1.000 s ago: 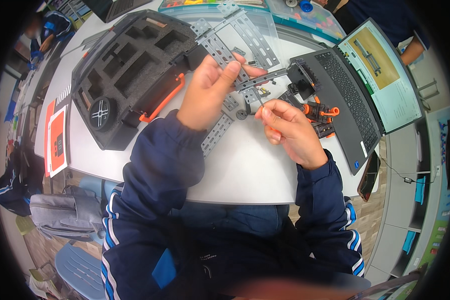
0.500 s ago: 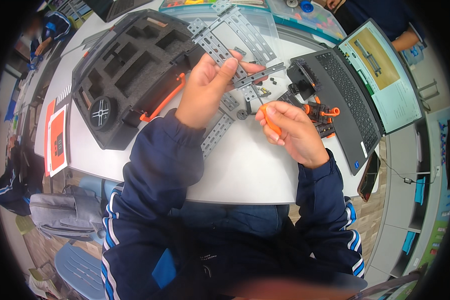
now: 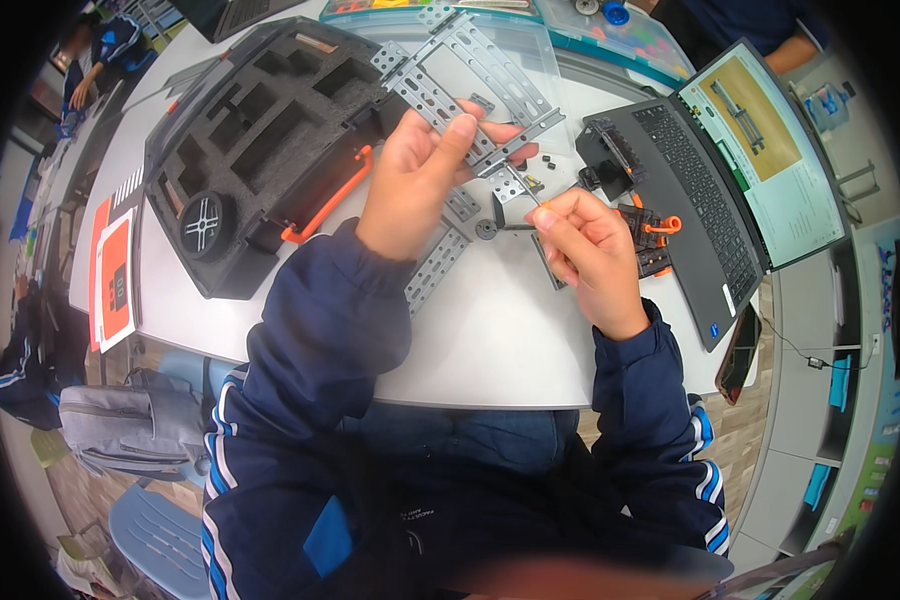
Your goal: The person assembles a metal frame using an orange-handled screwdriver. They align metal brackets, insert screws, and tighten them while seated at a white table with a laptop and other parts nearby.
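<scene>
My left hand is closed around a grey perforated metal frame built from long slotted channels and plates, tilted up over the table. My right hand grips a screwdriver. Its thin shaft points up and left to the frame's lower corner plate; whether the tip sits in a screw is too small to tell. The fingers mostly cover the orange handle. Below the frame lie another grey perforated channel and a small round dark wheel.
A black foam-lined case with an orange handle fills the left. On the right stands an open laptop, with black and orange parts beside it. Clear plastic boxes line the back. A co-worker's arm is at far right.
My right hand has shifted slightly to the right, and its fingers now hide most of the orange handle. The frame has tilted a little in my left hand.
</scene>
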The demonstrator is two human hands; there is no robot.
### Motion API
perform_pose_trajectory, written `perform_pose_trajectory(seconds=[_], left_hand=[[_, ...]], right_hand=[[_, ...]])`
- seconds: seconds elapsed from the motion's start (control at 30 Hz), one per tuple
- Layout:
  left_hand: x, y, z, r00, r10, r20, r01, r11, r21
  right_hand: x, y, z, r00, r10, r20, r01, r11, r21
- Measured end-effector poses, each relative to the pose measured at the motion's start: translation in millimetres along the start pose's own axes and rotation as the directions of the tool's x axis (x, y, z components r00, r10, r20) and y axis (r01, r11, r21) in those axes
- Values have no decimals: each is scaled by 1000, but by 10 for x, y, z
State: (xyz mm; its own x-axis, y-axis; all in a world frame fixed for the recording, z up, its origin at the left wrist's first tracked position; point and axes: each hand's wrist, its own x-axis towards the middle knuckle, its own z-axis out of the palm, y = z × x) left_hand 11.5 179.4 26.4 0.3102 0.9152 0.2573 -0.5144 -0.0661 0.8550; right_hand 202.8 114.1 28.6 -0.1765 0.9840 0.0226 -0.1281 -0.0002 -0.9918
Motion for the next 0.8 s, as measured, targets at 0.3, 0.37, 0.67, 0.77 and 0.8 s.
perform_pose_trajectory(seconds=[0.3,0.37,0.67,0.77,0.8], left_hand=[[-3,-17,0,999,30,25,-29,999,-33],[-6,-14,3,999,28,22,-27,999,-23],[5,-5,12,1000,18,11,-18,1000,-21],[4,7,1,1000,1,-3,-1,999,39],[4,11,-1,1000,-2,-11,3,998,64]], right_hand=[[5,52,13,999,-21,47,17,996,87],[1,61,17,998,-40,39,38,998,47],[-3,147,48,948,-312,-60,256,862,-437],[-18,156,69,902,-429,-47,314,727,-610],[-21,152,73,895,-444,-45,322,712,-624]])
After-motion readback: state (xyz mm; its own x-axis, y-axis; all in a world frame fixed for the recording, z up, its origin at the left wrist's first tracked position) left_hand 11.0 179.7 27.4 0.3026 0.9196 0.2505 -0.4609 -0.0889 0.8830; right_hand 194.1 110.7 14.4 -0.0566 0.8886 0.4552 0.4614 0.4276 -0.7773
